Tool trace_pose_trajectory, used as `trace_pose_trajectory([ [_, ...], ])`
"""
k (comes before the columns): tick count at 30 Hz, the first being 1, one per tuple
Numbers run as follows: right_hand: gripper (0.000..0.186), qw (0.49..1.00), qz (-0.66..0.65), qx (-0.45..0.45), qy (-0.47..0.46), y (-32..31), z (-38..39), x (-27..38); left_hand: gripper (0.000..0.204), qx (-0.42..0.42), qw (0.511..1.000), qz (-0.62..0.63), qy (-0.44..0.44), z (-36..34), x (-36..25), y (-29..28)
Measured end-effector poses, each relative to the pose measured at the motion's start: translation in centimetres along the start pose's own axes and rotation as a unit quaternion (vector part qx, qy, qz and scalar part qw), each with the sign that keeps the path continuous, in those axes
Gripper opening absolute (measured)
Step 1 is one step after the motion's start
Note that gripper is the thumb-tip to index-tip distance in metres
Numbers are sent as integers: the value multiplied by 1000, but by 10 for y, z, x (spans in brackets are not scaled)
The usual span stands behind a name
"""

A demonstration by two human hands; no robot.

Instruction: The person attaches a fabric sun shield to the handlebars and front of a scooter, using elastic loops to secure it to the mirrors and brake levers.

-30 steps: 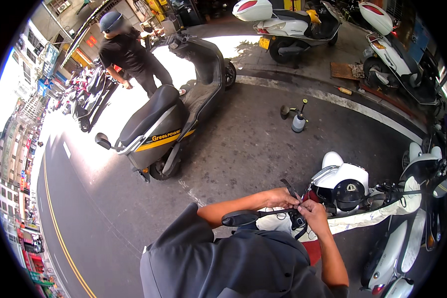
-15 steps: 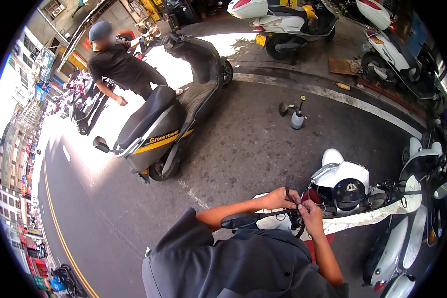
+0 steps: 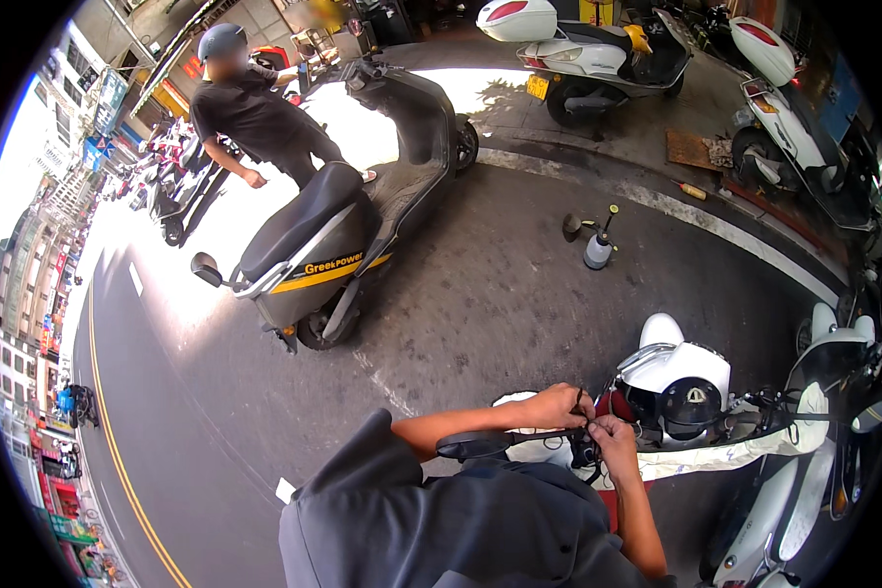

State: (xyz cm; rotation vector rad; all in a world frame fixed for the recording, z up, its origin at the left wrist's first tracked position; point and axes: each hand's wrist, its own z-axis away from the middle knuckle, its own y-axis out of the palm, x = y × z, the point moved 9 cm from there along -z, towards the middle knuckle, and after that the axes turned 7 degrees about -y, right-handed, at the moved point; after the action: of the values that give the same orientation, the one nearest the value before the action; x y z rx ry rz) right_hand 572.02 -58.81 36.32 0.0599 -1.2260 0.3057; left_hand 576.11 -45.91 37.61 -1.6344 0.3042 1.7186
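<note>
Both my hands meet over the handlebar of a white scooter, close in front of my body. My left hand (image 3: 557, 405) has its fingers closed in a pinch on a thin black strip (image 3: 578, 399), a cord or tape; which, I cannot tell. Fingertips of my right hand (image 3: 614, 443) press together right beside it, seemingly on the same strip. Dark handlebar parts (image 3: 585, 452) lie just under the fingers, partly covered by them. A black mirror (image 3: 472, 445) sticks out to the left below my left forearm. A black helmet (image 3: 691, 407) rests on the scooter's white body (image 3: 696, 365).
A grey and yellow scooter (image 3: 314, 260) stands ahead on the left; a person (image 3: 255, 122) in a dark helmet stands beyond it. A spray bottle (image 3: 598, 253) sits on the asphalt. Parked white scooters (image 3: 598, 67) line the far side, others (image 3: 774, 514) the right. A road runs left.
My fingers stay together at the handlebar, and the black strip now rises less high above my left hand. The surroundings have shifted slightly to the right in view.
</note>
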Motion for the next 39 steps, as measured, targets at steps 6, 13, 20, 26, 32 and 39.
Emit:
trace_pose_trajectory([
  [6, 6, 998, -54, 34, 12, 5, -6, 15, 13, -88, 990, -79, 80, 3, -22, -11],
  [13, 9, 988, -75, 116, 67, 6, -9, -3, 19, -58, 992, 101, 49, 12, 9, -1],
  [20, 6, 992, 49, 114, 35, 3, -7, -5, 12, -40, 963, 267, -15, 16, 31, 19],
  [26, 13, 886, 377, 227, -148, 11, 1, 41, 10, -105, 994, 21, 13, 36, 24, -9],
  [32, 18, 929, 292, 204, -99, 2, 2, 25, 11, -69, 978, 160, -117, 30, 46, 2],
  [39, 25, 925, 338, 104, -138, 7, 22, 23, 17, 1, 993, 68, -102, 27, 35, 2],
])
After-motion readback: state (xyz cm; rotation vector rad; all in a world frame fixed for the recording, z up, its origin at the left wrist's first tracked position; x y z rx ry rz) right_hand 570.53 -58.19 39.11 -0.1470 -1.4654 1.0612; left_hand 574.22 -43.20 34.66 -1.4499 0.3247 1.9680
